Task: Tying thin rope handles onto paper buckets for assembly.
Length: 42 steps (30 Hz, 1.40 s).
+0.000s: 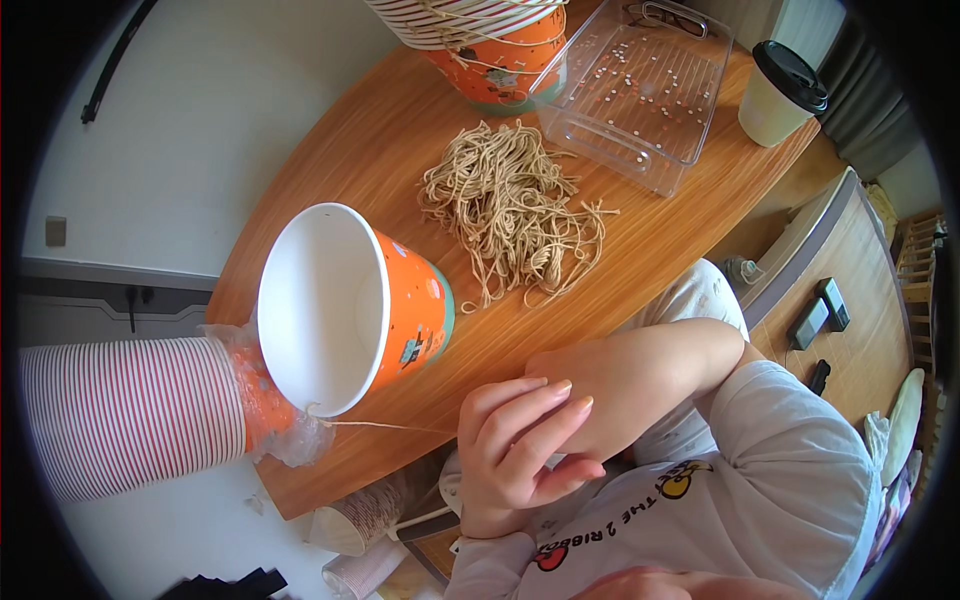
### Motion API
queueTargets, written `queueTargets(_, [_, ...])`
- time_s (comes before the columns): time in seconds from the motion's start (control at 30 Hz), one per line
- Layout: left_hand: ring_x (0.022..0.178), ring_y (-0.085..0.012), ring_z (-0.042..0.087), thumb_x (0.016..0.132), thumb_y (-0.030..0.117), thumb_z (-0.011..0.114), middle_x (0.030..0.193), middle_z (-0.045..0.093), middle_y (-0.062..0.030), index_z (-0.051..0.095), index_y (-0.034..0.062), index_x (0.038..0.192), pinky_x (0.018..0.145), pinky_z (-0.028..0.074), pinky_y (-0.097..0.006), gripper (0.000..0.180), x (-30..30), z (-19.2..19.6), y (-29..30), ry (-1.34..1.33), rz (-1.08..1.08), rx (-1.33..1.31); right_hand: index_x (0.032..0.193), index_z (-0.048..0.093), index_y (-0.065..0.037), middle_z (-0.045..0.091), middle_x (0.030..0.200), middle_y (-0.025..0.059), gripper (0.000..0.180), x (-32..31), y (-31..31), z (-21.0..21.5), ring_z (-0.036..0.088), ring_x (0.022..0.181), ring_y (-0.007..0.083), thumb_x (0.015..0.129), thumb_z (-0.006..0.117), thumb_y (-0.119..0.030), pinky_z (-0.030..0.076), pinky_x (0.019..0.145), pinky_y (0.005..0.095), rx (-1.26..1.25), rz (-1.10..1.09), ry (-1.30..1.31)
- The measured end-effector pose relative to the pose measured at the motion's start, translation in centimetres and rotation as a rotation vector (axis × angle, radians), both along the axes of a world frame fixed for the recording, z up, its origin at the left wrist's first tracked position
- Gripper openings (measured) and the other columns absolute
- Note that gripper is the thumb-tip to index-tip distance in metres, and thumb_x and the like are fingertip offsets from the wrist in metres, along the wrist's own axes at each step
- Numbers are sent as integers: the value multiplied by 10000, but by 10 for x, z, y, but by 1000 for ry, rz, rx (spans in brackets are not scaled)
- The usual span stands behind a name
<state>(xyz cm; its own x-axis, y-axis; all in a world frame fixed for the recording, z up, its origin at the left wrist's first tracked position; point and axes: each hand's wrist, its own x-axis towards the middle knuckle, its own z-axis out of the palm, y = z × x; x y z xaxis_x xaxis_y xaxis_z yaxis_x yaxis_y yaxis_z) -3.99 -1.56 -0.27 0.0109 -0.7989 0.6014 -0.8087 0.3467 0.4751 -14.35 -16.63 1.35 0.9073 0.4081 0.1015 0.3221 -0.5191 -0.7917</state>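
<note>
One orange paper bucket lies on its side, left of centre, on the wooden table.
Its white mouth faces the viewer, a thin string trailing from the rim; the left hand, fingers loosely curled and holding nothing, rests against the right forearm; the right hand's grip cannot be told; a pile of cords sits just beyond, within reach.

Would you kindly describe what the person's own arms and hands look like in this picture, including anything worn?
The left hand is bare, with no glove, ring or watch visible, and has longish rounded fingernails. A light grey long sleeve reaches its wrist. The other forearm is bare, its light grey sleeve pushed up past the elbow. The right hand is out of view.
</note>
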Motion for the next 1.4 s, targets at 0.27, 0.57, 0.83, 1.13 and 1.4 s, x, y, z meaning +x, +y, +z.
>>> queueTargets(0.27, [879, -222, 681, 868, 470, 656, 1015, 693, -26, 731, 111, 987, 717, 497, -345, 385, 16, 5, 5, 51, 63, -82, 848, 569, 0, 614, 770, 165, 310, 0, -17, 6, 603, 766, 374, 866, 639, -301, 488, 696, 430, -9, 44, -65])
queueTargets(0.57, [903, -228, 671, 847, 534, 641, 1037, 706, -47, 729, 60, 1017, 726, 498, -347, 511, 17, 8, 1, 16, -10, 28, 878, 565, 20, 616, 809, 173, 381, -3, -14, 10, 597, 804, 364, 874, 646, -352, 487, 733, 434, -58, 46, 16])
queueTargets(0.83, [1093, -353, 625, 795, 521, 691, 1229, 618, -203, 612, 7, 1238, 894, 513, -418, 683, -1, 17, 0, 127, -203, 241, 930, 644, -41, 675, 839, 135, 252, 3, 13, -16, 649, 828, 283, 889, 637, -290, 513, 730, 347, 112, -79, -843])
queueTargets(1.13, [1010, -328, 675, 1015, 371, 425, 1068, 684, -201, 689, -39, 1085, 853, 574, -385, 492, -3, 22, 16, 163, -48, 154, 883, 582, -24, 648, 813, 145, 305, 19, 36, -16, 636, 826, 302, 894, 619, -326, 511, 729, 379, 367, -22, -554])
queueTargets(1.4, [643, -264, 718, 974, 276, 493, 659, 688, -125, 702, -18, 708, 501, 567, -304, 448, 14, 6, 21, 138, 83, -191, 843, 528, -8, 625, 789, 153, 361, 26, 62, -14, 625, 824, 319, 898, 603, -357, 510, 728, 407, 566, 30, -288])
